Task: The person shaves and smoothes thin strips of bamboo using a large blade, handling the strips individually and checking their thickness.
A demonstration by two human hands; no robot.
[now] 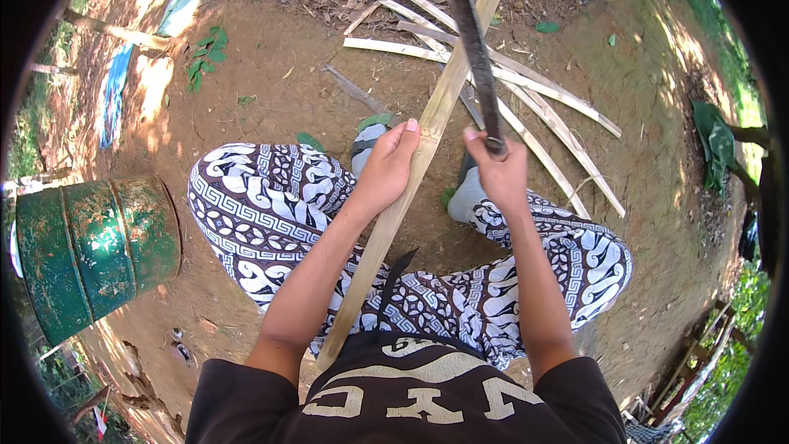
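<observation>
A long pale bamboo slat (448, 90) runs from my lap up and away to the top of the view. My left hand (388, 166) grips it at about mid-length. My right hand (497, 171) is closed on the handle of a long dark blade (475, 45), which points up and away and lies across the slat's right side. I am seated, with my knees in black-and-white patterned trousers (263, 205) spread to both sides.
Several split bamboo strips (542, 103) lie on the bare dirt ahead of my feet. A rusty green metal drum (94, 251) lies on its side at the left. Leaves and green plants edge the ground; wooden sticks stand at the lower right.
</observation>
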